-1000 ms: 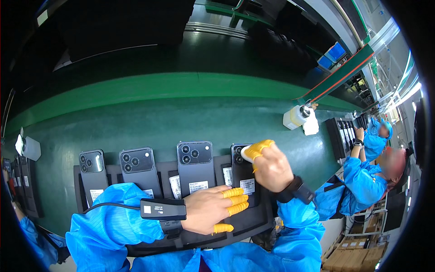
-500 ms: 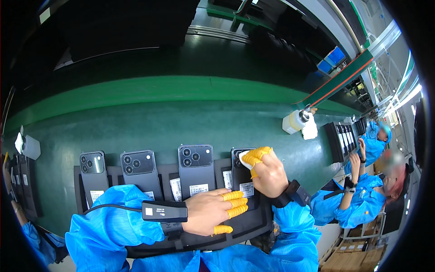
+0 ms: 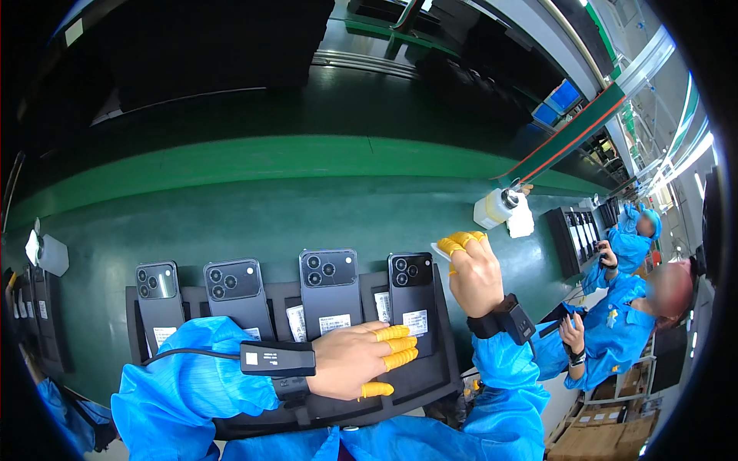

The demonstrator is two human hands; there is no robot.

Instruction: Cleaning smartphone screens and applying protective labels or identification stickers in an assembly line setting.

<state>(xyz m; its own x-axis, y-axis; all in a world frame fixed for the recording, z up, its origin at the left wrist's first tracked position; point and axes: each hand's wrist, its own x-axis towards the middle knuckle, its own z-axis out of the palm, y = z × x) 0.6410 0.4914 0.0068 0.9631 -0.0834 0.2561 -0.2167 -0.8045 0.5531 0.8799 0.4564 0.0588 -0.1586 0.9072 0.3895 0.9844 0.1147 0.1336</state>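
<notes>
Several dark smartphones lie in a row, camera side up, on a black foam tray (image 3: 442, 369). Yellow finger cots cover fingertips on both my hands. My left hand (image 3: 361, 359) lies open and flat, fingers spread, over the front of the row; its fingertips reach the lower part of the rightmost phone (image 3: 413, 296), by its white label. Partly under that hand is the neighbouring phone (image 3: 330, 288). My right hand (image 3: 473, 276) is raised just right of the rightmost phone, closed on a small white wiping cloth (image 3: 441, 250). Two more phones, one of them a grey phone (image 3: 234, 284), lie further left.
A white bottle (image 3: 496, 207) with a dark cap stands back right, beside a white cloth (image 3: 521, 217). Another white container (image 3: 52, 253) is at far left. Co-workers in blue sit to the right, near a black tray (image 3: 569, 238) of devices.
My right hand has lifted off the rightmost phone's camera area and moved right with the white cloth, uncovering the lenses. My left hand has stayed nearly still.
</notes>
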